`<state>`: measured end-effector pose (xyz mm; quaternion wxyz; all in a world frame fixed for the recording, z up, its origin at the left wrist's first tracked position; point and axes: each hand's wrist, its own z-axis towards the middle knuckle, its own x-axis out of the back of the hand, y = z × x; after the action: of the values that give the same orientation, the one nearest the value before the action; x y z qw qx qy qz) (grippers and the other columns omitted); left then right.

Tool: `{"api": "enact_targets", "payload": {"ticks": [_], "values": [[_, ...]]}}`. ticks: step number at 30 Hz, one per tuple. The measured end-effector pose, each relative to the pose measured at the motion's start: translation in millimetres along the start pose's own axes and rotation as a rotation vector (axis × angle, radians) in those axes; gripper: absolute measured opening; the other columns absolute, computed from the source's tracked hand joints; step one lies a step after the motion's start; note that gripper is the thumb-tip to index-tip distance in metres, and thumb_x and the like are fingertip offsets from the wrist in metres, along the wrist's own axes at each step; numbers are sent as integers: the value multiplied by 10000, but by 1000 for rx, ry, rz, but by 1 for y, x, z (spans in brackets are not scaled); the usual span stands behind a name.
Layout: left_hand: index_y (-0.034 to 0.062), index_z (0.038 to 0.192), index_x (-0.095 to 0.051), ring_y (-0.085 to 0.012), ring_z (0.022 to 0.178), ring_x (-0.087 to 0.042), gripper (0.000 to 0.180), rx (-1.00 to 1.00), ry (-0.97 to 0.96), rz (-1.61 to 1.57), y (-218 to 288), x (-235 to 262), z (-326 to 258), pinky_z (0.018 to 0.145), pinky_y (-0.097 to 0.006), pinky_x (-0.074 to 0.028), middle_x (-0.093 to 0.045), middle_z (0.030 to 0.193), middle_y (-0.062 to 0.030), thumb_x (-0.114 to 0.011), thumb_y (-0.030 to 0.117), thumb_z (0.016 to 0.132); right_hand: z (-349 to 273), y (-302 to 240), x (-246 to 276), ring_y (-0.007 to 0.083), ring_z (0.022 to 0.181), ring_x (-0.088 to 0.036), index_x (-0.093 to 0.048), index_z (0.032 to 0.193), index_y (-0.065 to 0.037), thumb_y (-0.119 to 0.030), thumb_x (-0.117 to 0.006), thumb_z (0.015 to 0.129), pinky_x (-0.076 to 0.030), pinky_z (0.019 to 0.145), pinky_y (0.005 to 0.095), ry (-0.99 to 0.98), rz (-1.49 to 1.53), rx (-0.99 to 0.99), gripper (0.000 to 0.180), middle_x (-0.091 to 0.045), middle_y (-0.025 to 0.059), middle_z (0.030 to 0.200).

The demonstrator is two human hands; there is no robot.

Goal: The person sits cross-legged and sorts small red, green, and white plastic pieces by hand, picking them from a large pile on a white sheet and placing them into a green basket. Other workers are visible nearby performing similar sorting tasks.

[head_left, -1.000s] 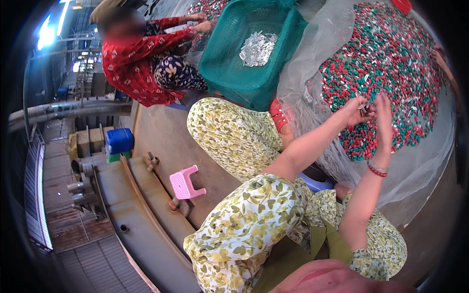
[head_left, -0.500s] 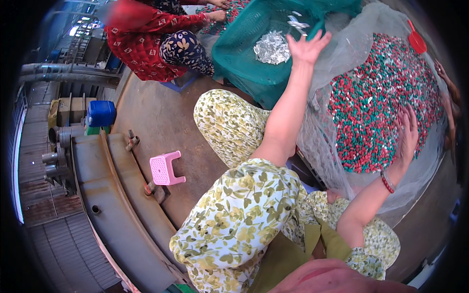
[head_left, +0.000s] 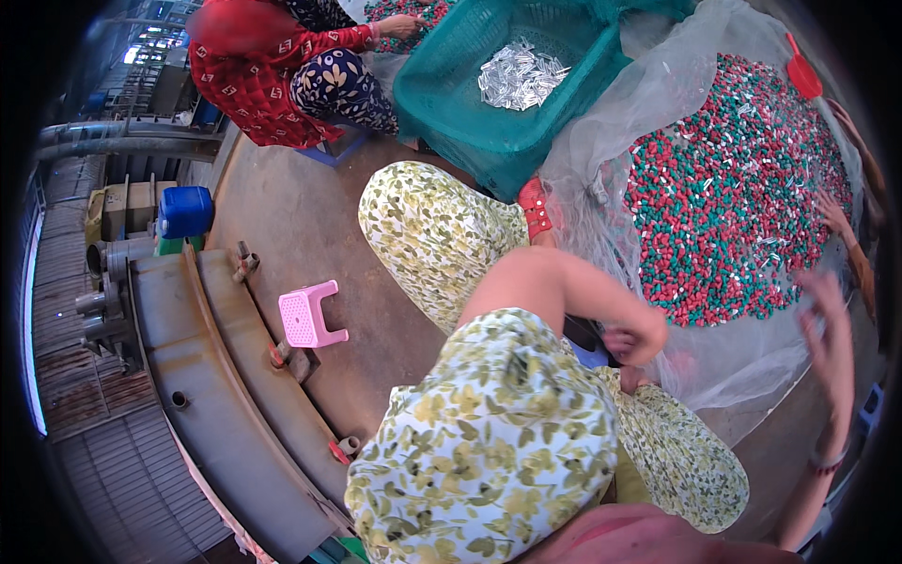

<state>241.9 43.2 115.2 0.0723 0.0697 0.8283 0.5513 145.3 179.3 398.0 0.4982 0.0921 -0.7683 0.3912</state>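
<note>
We see first the brown floor (head_left: 291, 216), which reaches away to the left of the left fingers (head_left: 617, 340). On its far side there is a long metal trough (head_left: 225, 376). A pale, see-through sheet (head_left: 592, 141) is spread ahead of the same fingers and goes under the pile. Far ahead and to the left, a co-worker (head_left: 244, 85) in red patterned clothes has one hand at another, smaller heap (head_left: 432, 14). A green basket (head_left: 479, 155) also stands ahead and left; the person's own knee (head_left: 437, 235) in floral cloth comes between. A pink stool (head_left: 310, 315) is well to the left. Past the right fingers (head_left: 819, 293) we find another person's hand (head_left: 832, 214) at the pile and, farther, a red scoop (head_left: 803, 70).

The pile (head_left: 733, 207) is wide and low, made of many small red and green pieces, with white and silvery ones mixed in. It lies ahead and right of the left fingers, and just beside the right ones. Loose silvery pieces (head_left: 523, 80) lie inside the basket.

The right fingers, blurred, are moderately apart; we cannot tell if they touch anything. The left fingers are curled inward, and we cannot tell if they hold something.
</note>
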Motion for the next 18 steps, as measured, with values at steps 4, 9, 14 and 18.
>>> {"api": "enact_targets", "payload": {"ticks": [4, 9, 14, 18], "values": [[-39, 1066, -580, -281, 912, -623, 397, 108, 66, 142, -20, -33, 33, 812, -397, -501, -614, 1041, -197, -499, 290, 861, -48, -33, -36, 337, 1018, -505, -536, 1114, -16, -2, -579, 747, -411, 852, 372, -352, 86, -160, 369, -508, 167, 1076], [-38, 1071, -578, -281, 900, -626, 409, 196, 47, 88, -42, -54, 10, 800, -394, -503, -607, 1055, -195, -503, 302, 856, -63, -2, -68, 340, 971, -521, -544, 1101, -23, -21, -601, 738, -425, 816, 382, -581, 249, -353, 368, -523, 168, 1052], [-37, 1076, -576, -281, 887, -629, 422, 331, -47, -37, -69, -72, -46, 789, -390, -505, -601, 1069, -194, -506, 314, 852, -66, 18, -57, 347, 947, -531, -533, 1138, -36, -17, -586, 756, -415, 822, 392, -203, 157, -349, 386, -536, 173, 997], [-35, 1079, -574, -281, 877, -632, 432, 391, -179, -135, -94, -84, -77, 779, -388, -507, -596, 1081, -192, -509, 324, 848, -55, 34, -29, 354, 956, -518, -521, 1155, -34, -5, -579, 754, -411, 831, 389, -265, 245, -433, 406, -526, 173, 1013]]}}
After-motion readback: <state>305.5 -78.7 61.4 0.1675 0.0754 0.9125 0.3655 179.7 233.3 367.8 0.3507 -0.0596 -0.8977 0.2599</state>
